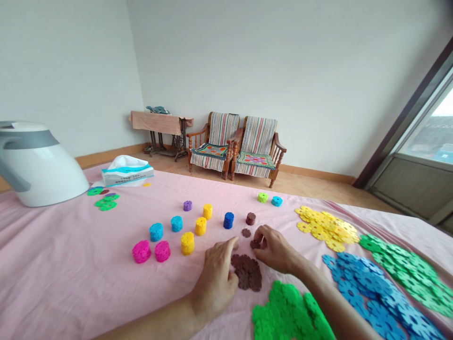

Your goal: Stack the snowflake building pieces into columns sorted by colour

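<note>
My right hand (274, 249) pinches a brown flower-shaped plastic disc (254, 244) between thumb and fingers, just above the cloth. At the left edge of a loose heap of brown discs (247, 274) is my left hand (219, 269), its thumb and fingers apart with nothing seen between them. A few brown discs (246, 233) lie flat beyond the heap. Behind them stands a short brown stack (251, 218), with a dark blue stack (228, 220) to its left.
Yellow (187, 243), magenta (141, 252), light blue (156, 232) and purple (187, 205) stacks stand left. Green (286, 311), blue (378, 293) and yellow heaps (325, 226) spread right. A white kettle (53, 170) and tissue box (128, 174) are far left.
</note>
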Motion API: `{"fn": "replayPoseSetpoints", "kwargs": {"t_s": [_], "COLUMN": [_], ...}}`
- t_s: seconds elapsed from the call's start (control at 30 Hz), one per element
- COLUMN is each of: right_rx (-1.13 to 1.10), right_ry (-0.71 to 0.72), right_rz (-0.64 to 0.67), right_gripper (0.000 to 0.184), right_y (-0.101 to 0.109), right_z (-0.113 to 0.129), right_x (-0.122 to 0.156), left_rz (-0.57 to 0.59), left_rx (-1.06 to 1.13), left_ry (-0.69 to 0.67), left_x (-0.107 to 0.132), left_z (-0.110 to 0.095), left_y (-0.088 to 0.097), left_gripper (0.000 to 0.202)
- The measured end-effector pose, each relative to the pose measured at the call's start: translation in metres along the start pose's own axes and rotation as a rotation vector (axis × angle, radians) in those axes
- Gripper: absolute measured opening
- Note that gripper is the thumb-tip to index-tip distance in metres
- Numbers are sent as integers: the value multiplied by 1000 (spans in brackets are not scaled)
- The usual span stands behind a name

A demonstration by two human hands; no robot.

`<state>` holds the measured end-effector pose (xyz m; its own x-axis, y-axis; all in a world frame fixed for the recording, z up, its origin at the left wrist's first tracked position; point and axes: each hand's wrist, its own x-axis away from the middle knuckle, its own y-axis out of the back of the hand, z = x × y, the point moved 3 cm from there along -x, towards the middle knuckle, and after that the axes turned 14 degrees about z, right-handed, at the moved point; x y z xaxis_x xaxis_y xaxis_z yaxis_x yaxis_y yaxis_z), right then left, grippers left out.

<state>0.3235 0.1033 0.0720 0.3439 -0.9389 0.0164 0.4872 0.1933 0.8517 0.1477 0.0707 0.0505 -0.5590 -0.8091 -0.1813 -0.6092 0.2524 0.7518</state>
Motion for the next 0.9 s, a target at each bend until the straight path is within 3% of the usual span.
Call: {"fn": "replayPoseSetpoints", "kwargs": {"t_s": [0.17, 0.27, 0.9], "right_rx": [-57, -46, 21], "right_ry": [-39, -45, -86], "right_rz": [-243, -315, -264], "right_gripper": [13, 11, 13], "right_y": [-14, -18, -22], "right_z": [-7, -8, -11], "right_x": [-17, -27, -38], "left_rz": [7, 9, 16], "left_rx": [-6, -5, 13], "left_ry": [11, 21, 28], "left_x": [0, 0, 1], "left_z": [0, 1, 0], "left_y": [0, 0, 0], "left_gripper": [75, 74, 73]}}
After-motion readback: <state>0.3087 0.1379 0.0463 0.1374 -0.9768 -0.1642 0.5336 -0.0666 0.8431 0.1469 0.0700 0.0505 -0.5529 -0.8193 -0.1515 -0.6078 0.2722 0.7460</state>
